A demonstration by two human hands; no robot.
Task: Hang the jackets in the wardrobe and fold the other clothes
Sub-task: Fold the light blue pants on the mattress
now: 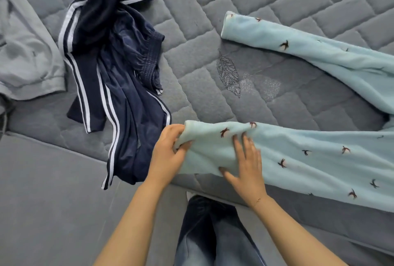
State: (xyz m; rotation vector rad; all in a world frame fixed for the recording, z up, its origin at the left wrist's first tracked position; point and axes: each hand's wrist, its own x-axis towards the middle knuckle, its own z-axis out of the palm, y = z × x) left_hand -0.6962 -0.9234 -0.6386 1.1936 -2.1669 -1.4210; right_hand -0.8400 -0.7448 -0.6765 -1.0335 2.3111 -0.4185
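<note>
Head view: left hand [168, 150] grips pyjama cuff [191, 135].

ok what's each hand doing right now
Left hand: closed, gripping the cuff end of the light blue bird-print pyjama trousers.
Right hand: open, fingers spread flat, pressing on the same leg.

Grey quilted mattress [266, 5] with stitched leaf motif carries three garments. Light blue fleece pants with bird print [319, 159] spread at right, legs apart, near leg at mattress edge. Crumpled navy track pants with white stripes [119, 86] at centre-left, hanging over edge. Grey garment [25, 57] far left.
</note>
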